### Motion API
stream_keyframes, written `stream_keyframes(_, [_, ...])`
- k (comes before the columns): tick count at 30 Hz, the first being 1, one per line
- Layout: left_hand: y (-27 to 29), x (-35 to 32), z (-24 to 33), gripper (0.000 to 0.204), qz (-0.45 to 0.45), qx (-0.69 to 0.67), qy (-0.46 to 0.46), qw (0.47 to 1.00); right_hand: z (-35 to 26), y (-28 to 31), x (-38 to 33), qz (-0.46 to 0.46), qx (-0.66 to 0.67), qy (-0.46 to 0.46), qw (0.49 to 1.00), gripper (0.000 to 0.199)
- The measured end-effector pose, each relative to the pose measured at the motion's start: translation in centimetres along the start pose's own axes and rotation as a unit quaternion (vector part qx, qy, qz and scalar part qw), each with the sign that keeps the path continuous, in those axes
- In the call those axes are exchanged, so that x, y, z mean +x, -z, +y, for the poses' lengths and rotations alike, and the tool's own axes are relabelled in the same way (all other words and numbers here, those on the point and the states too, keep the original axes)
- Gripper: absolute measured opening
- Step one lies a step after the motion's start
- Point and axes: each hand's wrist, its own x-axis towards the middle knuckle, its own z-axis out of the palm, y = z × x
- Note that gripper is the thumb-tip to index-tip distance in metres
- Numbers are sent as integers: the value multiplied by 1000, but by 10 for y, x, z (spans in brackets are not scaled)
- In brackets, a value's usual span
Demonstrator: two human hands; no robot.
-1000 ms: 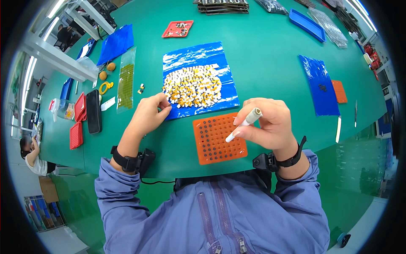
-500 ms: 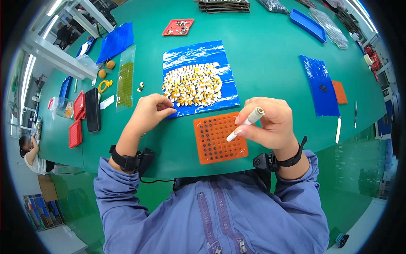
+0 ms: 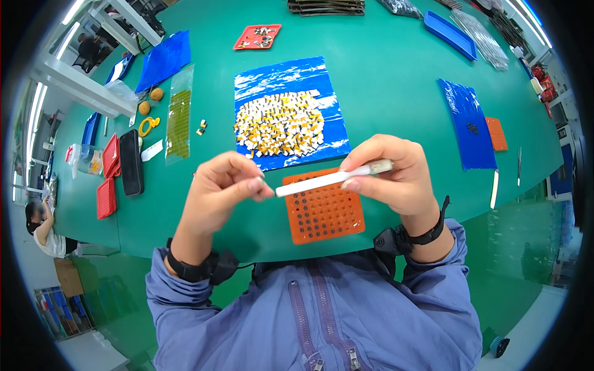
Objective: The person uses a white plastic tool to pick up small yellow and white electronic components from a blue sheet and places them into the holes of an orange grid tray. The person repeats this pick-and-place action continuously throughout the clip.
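My right hand (image 3: 393, 179) grips a white pen-shaped tool (image 3: 315, 183) with a tan-wrapped end, held almost level above an orange tray (image 3: 334, 213). The tray has rows of round holes, and small dark round pieces sit in several of them, mostly at its left and lower sides. My left hand (image 3: 229, 191) is closed in a pinch right by the tool's tip; whatever it holds is too small to make out. Beyond both hands, a pile of small white and yellow pieces (image 3: 281, 123) lies on a blue sheet (image 3: 334, 133).
Left of the sheet are a clear bag with yellow-green strips (image 3: 179, 117), a black case (image 3: 130, 162), red trays (image 3: 106, 198) and yellow scissors (image 3: 146, 127). A red tray of small parts (image 3: 257, 37) stands farther back. Another blue sheet (image 3: 467, 123) and tweezers (image 3: 519, 167) lie right.
My left hand has left the blue sheet's near edge and come toward me, to the tool's tip. The tool has turned from pointing down at the tray to nearly level, pointing left.
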Motion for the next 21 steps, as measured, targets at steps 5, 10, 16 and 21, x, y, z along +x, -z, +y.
stream_keyframes(5, [-19,-6,-22,5,-76,-249,-87,962,3,-8,2,-17,54,-42,998,12])
stream_keyframes(10, [-23,-1,-31,12,-103,-266,-112,952,8,-8,3,-20,72,-58,996,12])
stream_keyframes(16, [-24,0,-37,11,-97,-278,-128,947,7,-10,5,-20,41,-59,997,10])
stream_keyframes(21, [-23,-1,-38,8,-91,-283,-138,945,10,-9,8,-35,-79,-4,996,7])
